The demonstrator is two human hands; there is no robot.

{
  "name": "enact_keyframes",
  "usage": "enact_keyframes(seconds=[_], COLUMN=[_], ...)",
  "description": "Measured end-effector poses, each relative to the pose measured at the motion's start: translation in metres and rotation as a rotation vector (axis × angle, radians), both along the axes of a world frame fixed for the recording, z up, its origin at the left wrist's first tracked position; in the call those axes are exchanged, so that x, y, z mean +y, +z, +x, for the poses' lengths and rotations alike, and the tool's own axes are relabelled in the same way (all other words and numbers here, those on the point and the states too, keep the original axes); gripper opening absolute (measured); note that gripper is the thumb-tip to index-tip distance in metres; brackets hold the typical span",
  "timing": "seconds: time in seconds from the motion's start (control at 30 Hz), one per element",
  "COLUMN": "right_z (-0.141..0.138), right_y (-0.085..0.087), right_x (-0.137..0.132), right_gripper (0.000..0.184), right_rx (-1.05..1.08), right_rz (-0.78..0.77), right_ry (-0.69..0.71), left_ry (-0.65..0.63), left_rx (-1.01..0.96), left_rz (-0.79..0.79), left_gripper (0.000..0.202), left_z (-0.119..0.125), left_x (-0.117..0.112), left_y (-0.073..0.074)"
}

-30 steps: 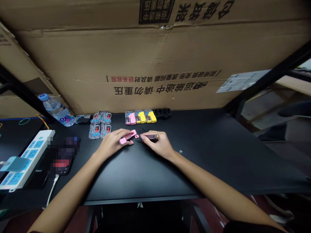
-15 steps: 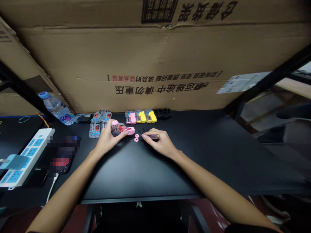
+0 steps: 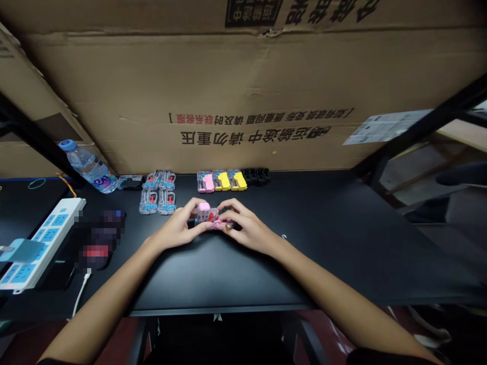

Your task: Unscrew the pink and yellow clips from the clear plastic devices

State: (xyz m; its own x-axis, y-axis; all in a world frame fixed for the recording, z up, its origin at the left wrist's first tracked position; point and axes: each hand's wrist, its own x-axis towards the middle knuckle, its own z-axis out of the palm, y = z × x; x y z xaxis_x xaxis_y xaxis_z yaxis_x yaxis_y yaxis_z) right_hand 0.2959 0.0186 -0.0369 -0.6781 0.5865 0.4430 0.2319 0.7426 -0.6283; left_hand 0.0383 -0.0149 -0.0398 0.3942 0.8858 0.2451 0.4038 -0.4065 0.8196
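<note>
My left hand (image 3: 178, 228) is closed around a small clear-and-pink plastic piece (image 3: 204, 213) with red and blue parts inside. It is held just above the black table. My right hand (image 3: 249, 228) is pinched on a slim dark tool with a gold round end (image 3: 228, 226), mostly covered by the fingers. Both hands meet at the pink part (image 3: 217, 224) on the right side of the plastic piece. The exact contact between tool and pink part is hidden by my fingers.
Behind my left hand lie several clear plastic pieces (image 3: 166, 201). Pink (image 3: 207, 183) and yellow (image 3: 223, 181) pieces and black parts (image 3: 255, 176) line the cardboard (image 3: 251, 91). A bottle (image 3: 93, 170), power strip (image 3: 45, 243) and phone (image 3: 102, 238) are at left.
My left hand moved right with the plastic piece, and my right hand brought the tool up against it. The pink rings and small black rings on the table are now out of sight.
</note>
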Motion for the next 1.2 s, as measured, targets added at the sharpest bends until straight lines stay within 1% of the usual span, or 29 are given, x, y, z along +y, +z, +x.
enact_keyframes(seconds=[0.1, 0.2, 0.37, 0.43, 0.53, 0.67, 0.87, 1.03, 1.1, 1.2], right_z=[-0.001, -0.001, -0.002, -0.002, 0.000, 0.000, -0.003, -0.002, -0.001, 0.002], right_y=[-0.006, -0.010, -0.008, -0.006, -0.005, -0.007, -0.005, -0.006, -0.008, -0.012], right_x=[0.001, 0.002, 0.000, -0.001, 0.001, 0.004, 0.000, -0.001, 0.001, 0.005], right_gripper=[0.013, 0.015, 0.013, 0.011, 0.015, 0.012, 0.019, 0.021, 0.021, 0.018], right_rx=[0.021, 0.043, 0.049, 0.054, 0.064, 0.016, 0.068, 0.081, 0.083, 0.053], right_rz=[-0.018, -0.022, -0.033, -0.055, -0.046, 0.070, 0.183, 0.187, 0.183, 0.167], right_ry=[0.033, 0.027, 0.020, -0.004, -0.077, -0.105, -0.161, -0.175, -0.159, -0.110], left_ry=[0.010, 0.034, 0.034, 0.023, 0.010, 0.000, 0.025, 0.022, 0.031, 0.093], left_rx=[0.025, 0.062, 0.069, 0.056, 0.038, 0.062, 0.122, 0.088, 0.076, 0.056], left_rz=[0.031, 0.065, 0.119, 0.130, 0.140, 0.169, 0.318, 0.415, 0.446, 0.463], left_gripper=[0.041, 0.042, 0.043, 0.041, 0.035, 0.033, 0.032, 0.027, 0.025, 0.027], left_z=[-0.001, -0.002, -0.003, -0.002, -0.002, -0.001, 0.004, 0.005, 0.004, 0.002], left_x=[0.001, 0.003, 0.004, 0.004, 0.003, 0.002, -0.001, 0.001, 0.001, 0.002], left_y=[-0.003, -0.007, -0.014, -0.015, -0.014, -0.010, -0.008, -0.005, -0.004, -0.002])
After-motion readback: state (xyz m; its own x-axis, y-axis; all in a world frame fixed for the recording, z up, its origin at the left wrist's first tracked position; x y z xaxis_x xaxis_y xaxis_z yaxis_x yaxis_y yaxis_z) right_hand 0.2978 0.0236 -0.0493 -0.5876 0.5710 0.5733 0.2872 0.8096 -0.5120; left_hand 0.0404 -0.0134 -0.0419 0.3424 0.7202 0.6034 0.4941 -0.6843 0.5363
